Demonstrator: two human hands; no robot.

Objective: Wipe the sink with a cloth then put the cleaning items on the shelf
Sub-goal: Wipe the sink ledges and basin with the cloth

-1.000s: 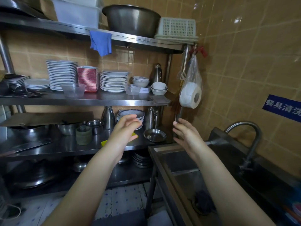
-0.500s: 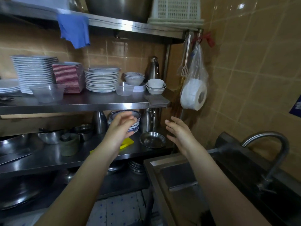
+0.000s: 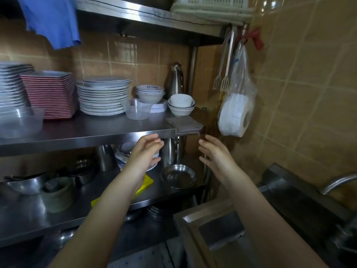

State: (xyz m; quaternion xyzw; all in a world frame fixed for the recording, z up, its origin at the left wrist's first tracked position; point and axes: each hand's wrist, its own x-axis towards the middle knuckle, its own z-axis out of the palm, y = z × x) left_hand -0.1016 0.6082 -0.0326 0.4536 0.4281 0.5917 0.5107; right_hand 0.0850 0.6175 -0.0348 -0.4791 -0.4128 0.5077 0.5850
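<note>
Head view: both hands are empty. Left hand [image 3: 146, 153] is centre frame with fingers loosely curled on nothing. Right hand [image 3: 216, 157] is to its right, fingers spread. They're held apart, just under the front edge of the middle shelf [image 3: 87, 130].

The folded grey cloth [image 3: 184, 125] lies on that shelf's right end; neither hand touches it.

The sink [image 3: 204, 209] is lower right with its basin mostly cut off, so I can't tell if it's been wiped. Put-away looks basically done.

A yellow flat item [image 3: 147, 182] sits behind the left forearm; unclear if it's a cleaning item.
</note>
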